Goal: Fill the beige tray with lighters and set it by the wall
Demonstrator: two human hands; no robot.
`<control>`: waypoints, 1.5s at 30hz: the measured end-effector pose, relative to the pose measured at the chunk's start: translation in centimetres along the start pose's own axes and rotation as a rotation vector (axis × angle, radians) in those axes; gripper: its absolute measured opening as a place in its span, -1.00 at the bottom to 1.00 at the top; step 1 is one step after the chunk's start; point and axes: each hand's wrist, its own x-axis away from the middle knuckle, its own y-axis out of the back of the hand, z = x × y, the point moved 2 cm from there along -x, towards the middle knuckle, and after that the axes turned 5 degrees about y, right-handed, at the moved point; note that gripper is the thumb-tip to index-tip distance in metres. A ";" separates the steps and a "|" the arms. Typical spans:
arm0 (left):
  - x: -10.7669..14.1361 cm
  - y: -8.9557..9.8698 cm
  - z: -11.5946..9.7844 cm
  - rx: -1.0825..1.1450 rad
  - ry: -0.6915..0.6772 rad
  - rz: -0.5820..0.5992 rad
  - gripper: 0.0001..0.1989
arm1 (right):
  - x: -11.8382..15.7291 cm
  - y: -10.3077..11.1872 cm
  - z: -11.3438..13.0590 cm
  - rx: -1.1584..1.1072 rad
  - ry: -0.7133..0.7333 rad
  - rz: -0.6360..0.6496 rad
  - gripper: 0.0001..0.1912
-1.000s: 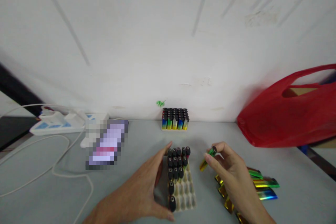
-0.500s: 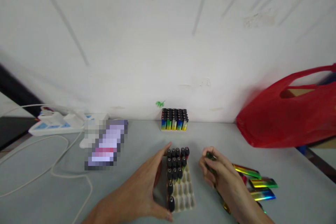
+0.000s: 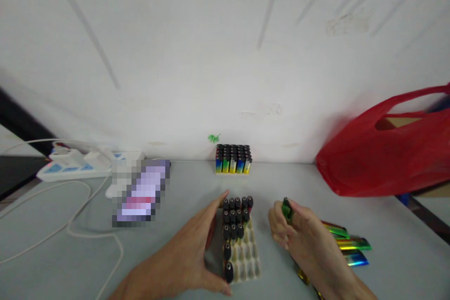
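Note:
In front of me lies a pale tray [image 3: 251, 262] with rows of small slots. Several black-topped lighters [image 3: 234, 232] stand upright in its far rows and down its left side; the other slots toward the near right hold nothing. My left hand [image 3: 197, 248] spans the tray's left side lengthwise, fingertips at the far corner and thumb at the near one. To the right of the tray, my right hand [image 3: 298, 232] is closed around a green lighter [image 3: 287, 211]; its black top points up and the fingers hide its lower part.
Loose shiny lighters [image 3: 355, 243] lie beyond my right forearm, some partly covered by it. A second tray full of lighters [image 3: 233, 159] stands against the wall. At left are a phone [image 3: 142, 192], a power strip [image 3: 77, 166] and white cables; at right, a red bag [image 3: 383, 154].
My right hand has turned and moved slightly right, bringing the green lighter more upright and into clearer view. My left hand and the tray stay in place.

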 end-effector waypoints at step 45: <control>-0.1 0.0 -0.3 -0.016 0.002 -0.006 0.66 | 0.6 -2.4 -2.5 -0.160 -0.028 0.280 -0.24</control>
